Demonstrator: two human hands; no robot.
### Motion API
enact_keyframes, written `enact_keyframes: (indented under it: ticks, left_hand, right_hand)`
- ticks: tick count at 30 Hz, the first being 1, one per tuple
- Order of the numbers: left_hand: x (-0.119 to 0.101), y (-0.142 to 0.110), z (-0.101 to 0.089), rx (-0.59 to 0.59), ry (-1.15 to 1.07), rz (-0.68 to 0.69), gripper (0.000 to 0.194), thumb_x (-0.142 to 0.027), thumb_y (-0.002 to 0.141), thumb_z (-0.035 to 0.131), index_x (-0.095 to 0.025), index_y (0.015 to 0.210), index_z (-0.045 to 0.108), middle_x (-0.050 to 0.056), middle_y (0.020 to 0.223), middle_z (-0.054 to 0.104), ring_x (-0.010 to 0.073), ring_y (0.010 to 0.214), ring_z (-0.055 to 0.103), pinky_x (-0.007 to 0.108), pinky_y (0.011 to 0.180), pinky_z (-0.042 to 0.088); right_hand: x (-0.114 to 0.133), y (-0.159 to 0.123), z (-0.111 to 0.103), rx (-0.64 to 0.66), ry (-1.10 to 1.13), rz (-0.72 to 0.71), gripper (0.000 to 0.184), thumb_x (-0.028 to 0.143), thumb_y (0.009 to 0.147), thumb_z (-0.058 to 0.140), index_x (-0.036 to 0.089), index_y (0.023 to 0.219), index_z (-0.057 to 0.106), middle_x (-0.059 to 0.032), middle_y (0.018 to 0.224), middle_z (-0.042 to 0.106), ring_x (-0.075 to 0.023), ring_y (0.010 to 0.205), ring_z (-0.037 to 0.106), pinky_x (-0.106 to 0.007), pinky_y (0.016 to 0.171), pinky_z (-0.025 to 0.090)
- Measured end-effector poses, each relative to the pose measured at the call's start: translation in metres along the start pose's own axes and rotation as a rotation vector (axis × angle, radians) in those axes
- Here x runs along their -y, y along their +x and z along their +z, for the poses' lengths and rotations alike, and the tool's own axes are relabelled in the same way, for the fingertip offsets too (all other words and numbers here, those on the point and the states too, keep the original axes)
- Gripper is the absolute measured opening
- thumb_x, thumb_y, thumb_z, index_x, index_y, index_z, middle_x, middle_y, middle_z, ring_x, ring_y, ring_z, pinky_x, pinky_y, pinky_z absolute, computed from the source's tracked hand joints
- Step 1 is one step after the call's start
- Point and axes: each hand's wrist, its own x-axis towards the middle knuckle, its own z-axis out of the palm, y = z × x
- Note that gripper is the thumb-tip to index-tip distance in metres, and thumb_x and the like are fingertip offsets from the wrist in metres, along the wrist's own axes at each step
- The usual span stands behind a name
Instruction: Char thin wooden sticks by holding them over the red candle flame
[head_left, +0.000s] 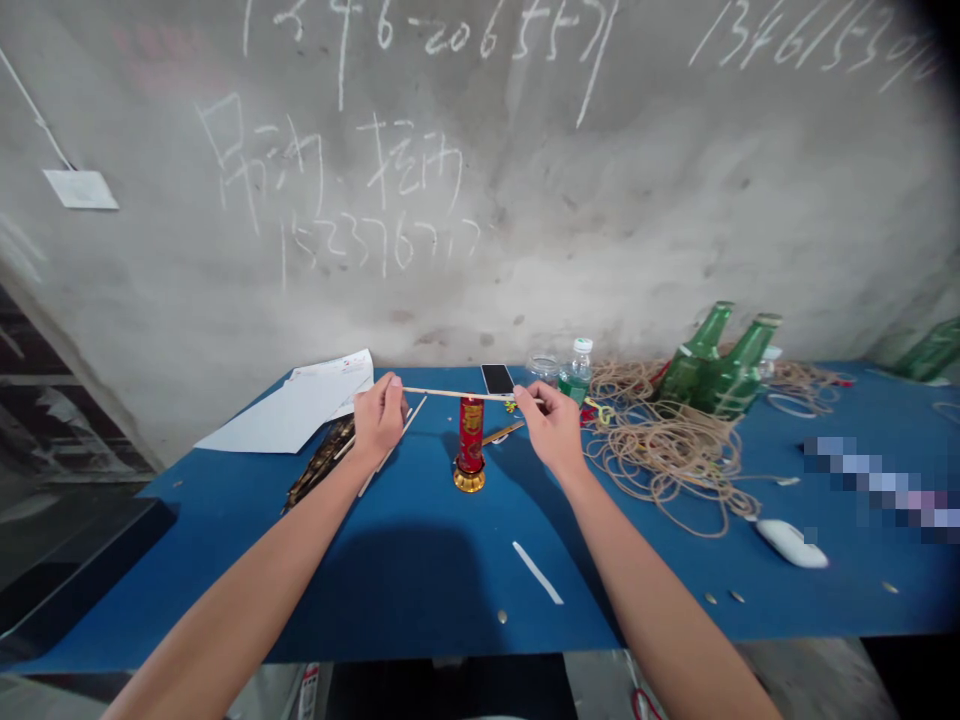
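Note:
A thin pale wooden stick (442, 393) is stretched level between my two hands. One end is pinched in the closed fingers of my left hand (380, 418), and the other in those of my right hand (551, 425). Just below the stick's middle stands an upright red candle (471, 435) with gold markings on a gold base (469, 481). The stick crosses the candle's top; I cannot tell whether they touch, and no flame can be made out. Beneath my left hand lie more thin sticks (386, 455) beside a dark, brownish bundle (319, 470).
On the blue table (420, 600) are white papers (300, 405), a phone (496, 379), a clear jar (541, 366), a plastic bottle (576, 372), green glass bottles (739, 370), tangled cord (667, 455), a white mouse (791, 543) and a white strip (537, 572). A grey wall (562, 250) rises behind.

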Motion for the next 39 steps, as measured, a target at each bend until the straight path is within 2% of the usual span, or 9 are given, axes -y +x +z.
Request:
enact_keyframes:
  ticks: [10,18,25,39]
  left_hand:
    - [0.002,0.001,0.000,-0.010,0.002,0.007,0.048,-0.040,0.108,0.039,-0.024,0.063,0.044,-0.003,0.050,0.054,0.0143,0.048,0.052,0.031,0.060,0.042]
    - [0.001,0.002,-0.001,-0.021,0.002,-0.005,0.051,-0.048,0.108,0.038,-0.025,0.063,0.043,-0.001,0.049,0.052,0.0149,0.047,0.051,0.031,0.058,0.041]
    - [0.000,0.005,-0.003,-0.047,0.025,-0.018,0.048,-0.040,0.107,0.040,-0.024,0.061,0.041,-0.002,0.048,0.052,0.0146,0.048,0.051,0.030,0.057,0.040]
    - [0.004,0.007,-0.003,-0.093,0.037,-0.047,0.046,-0.037,0.105,0.044,-0.024,0.061,0.042,-0.001,0.048,0.054,0.0140,0.047,0.051,0.029,0.056,0.039]
  right_hand:
    - [-0.003,0.000,0.000,0.009,0.001,-0.015,0.044,0.052,0.096,0.062,0.022,0.067,0.048,0.0053,0.058,0.034,-0.0119,0.057,0.031,-0.029,0.055,0.026]
    - [0.001,0.000,0.000,0.026,0.000,-0.022,0.046,0.053,0.097,0.062,0.021,0.067,0.049,0.0051,0.058,0.035,-0.0120,0.057,0.032,-0.029,0.055,0.025]
    - [0.000,-0.002,0.002,0.042,0.006,0.005,0.049,0.055,0.103,0.051,0.021,0.067,0.053,0.0040,0.055,0.042,-0.0126,0.052,0.038,-0.030,0.055,0.028]
    - [0.008,-0.004,0.005,0.064,-0.009,-0.005,0.048,0.055,0.102,0.053,0.021,0.068,0.057,0.0043,0.055,0.040,-0.0122,0.051,0.034,-0.030,0.053,0.027]
